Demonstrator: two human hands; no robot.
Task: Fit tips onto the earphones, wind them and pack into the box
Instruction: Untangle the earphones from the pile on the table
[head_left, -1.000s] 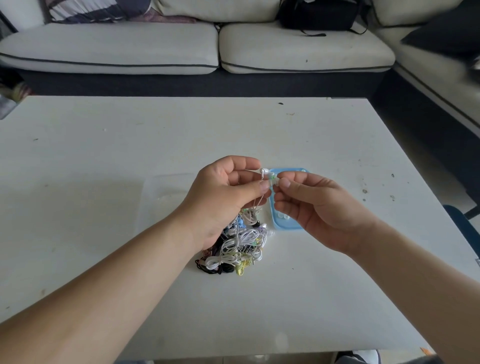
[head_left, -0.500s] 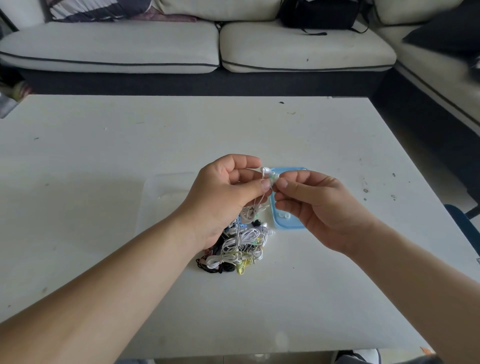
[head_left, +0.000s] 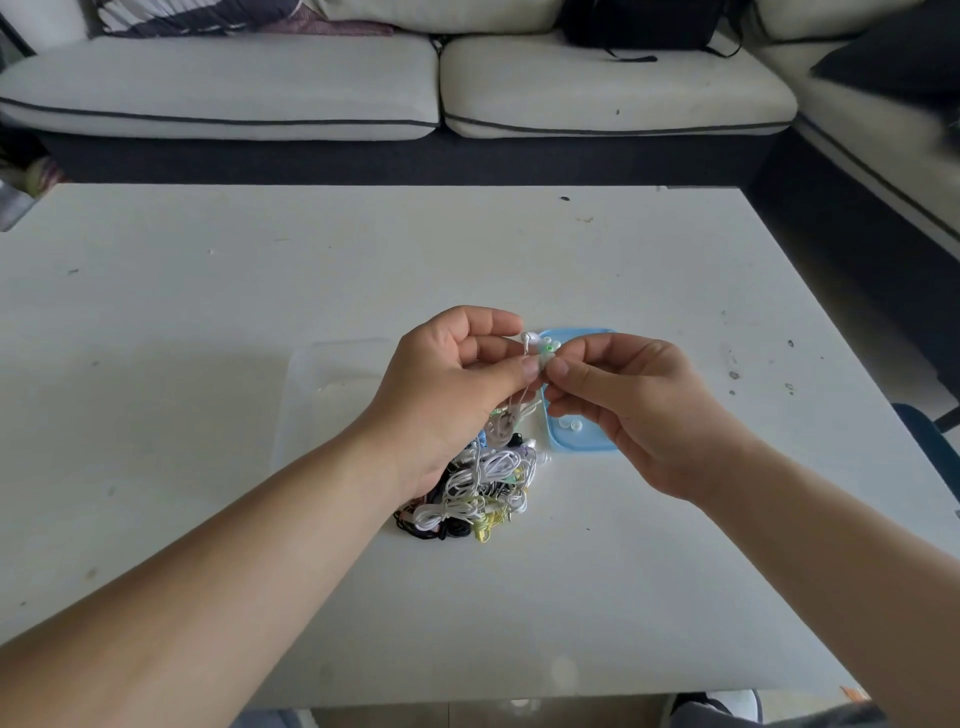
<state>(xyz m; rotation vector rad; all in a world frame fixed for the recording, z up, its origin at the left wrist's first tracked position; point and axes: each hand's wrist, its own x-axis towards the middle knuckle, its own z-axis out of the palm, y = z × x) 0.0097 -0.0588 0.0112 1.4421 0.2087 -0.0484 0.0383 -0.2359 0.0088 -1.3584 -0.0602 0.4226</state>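
Nearest me I record the white table (head_left: 519, 613), with both forearms reaching out over it. Next out, a tangled pile of earphones (head_left: 478, 493) (white, black and yellow cords mixed) lies on the table, partly hidden under the left wrist. Above the pile, the left hand (head_left: 447, 384) has thumb and forefinger pinched on a white earphone (head_left: 530, 340), whose cord hangs down to the pile. The right hand (head_left: 634, 410) meets it fingertip to fingertip, its thumb and forefinger pinching a pale tip (head_left: 545, 358) against the bud. I cannot tell whether the tip is seated. Under the right hand's fingers sits a blue tray (head_left: 582, 444) holding loose tips (head_left: 574, 427), just right of the pile. Left of the hands, a clear box (head_left: 332, 374) rests on the table. Beyond the far edge stands a pale sofa (head_left: 223, 88) with a black bag (head_left: 639, 23) on it.
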